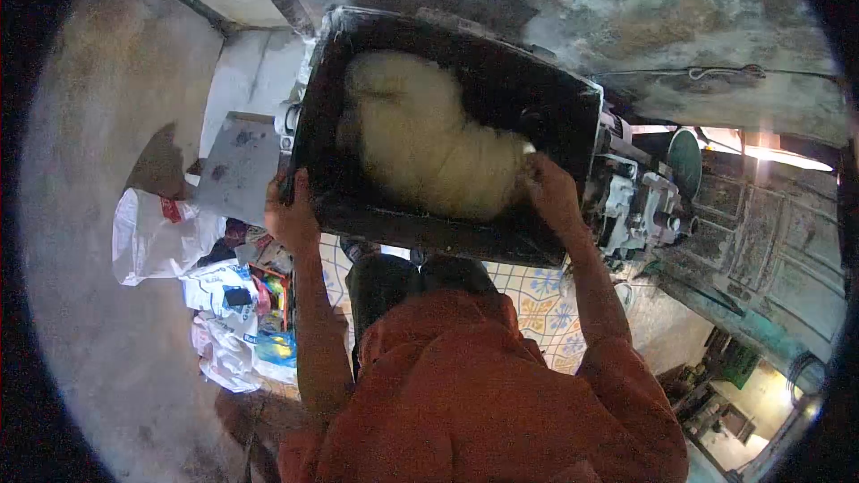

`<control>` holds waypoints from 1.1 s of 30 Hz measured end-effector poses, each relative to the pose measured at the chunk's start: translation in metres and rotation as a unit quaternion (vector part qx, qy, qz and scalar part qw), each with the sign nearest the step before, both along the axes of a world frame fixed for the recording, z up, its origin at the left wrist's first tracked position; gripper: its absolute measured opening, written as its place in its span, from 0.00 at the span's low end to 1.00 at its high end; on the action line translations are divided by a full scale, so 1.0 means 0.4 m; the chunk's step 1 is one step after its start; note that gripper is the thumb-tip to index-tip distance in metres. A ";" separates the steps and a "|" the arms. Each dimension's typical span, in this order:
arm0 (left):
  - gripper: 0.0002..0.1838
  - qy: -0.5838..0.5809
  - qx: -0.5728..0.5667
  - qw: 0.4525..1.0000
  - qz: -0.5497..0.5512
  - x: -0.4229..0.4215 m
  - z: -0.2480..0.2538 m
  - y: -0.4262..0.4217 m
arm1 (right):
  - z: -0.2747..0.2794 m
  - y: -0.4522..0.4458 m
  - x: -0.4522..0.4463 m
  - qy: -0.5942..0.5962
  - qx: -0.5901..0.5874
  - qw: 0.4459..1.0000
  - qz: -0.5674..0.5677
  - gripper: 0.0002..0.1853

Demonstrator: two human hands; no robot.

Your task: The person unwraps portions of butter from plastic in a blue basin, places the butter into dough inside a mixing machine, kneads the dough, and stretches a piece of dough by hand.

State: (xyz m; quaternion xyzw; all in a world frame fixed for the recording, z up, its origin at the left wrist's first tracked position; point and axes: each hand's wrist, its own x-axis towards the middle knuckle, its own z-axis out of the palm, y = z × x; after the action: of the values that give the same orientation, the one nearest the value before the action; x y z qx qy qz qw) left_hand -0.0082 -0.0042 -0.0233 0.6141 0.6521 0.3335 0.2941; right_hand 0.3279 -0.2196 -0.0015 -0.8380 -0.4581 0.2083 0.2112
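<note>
A dark rectangular trough (420, 231) stands in front of me, tilted in my view. Inside lies a large pale beige mass (420, 139), smooth and dough-like, its outline blurred. My left hand (292, 212) is closed round the trough's near left corner, fingers on the rim. Reaching into the right side of the trough, my right hand (548, 186) has its fingers closed at the right end of the pale mass. A small bright white spot shows at those fingertips; what it is I cannot tell.
Metal machinery (640, 206) sits against the trough's right side, near a round disc (684, 164). A grey flat panel (237, 164) stands on the left. Below it are white plastic bags (165, 237) and mixed packets. Patterned tiles (546, 304) cover the floor; a stained wall (662, 9) rises behind.
</note>
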 end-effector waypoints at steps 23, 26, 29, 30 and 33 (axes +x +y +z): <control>0.19 -0.028 -0.060 0.996 0.052 0.003 -0.009 -0.004 | -0.261 0.162 -0.009 -0.043 -0.116 0.988 -0.088 0.64; 0.19 -0.020 0.018 1.000 0.012 -0.010 -0.022 -0.003 | -0.302 0.116 -0.046 -0.089 -0.280 0.955 -0.032 0.66; 0.20 -0.047 -0.060 0.996 0.056 0.007 -0.001 -0.001 | -0.238 0.115 -0.071 -0.092 -0.280 0.955 -0.013 0.64; 0.20 -0.014 -0.054 0.997 0.046 0.002 -0.003 -0.003 | -0.189 0.120 -0.074 -0.080 -0.254 0.963 -0.025 0.63; 0.21 0.052 -0.031 0.998 0.023 -0.019 -0.041 0.001 | -0.115 0.160 -0.015 -0.154 -0.232 0.960 0.022 0.60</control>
State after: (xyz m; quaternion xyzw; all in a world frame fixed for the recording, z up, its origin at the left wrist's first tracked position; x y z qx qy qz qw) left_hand -0.0159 -0.0037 -0.0396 0.6057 0.6909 0.2870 0.2708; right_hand 0.3220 -0.1557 -0.0474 -0.8754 -0.4427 0.1821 -0.0670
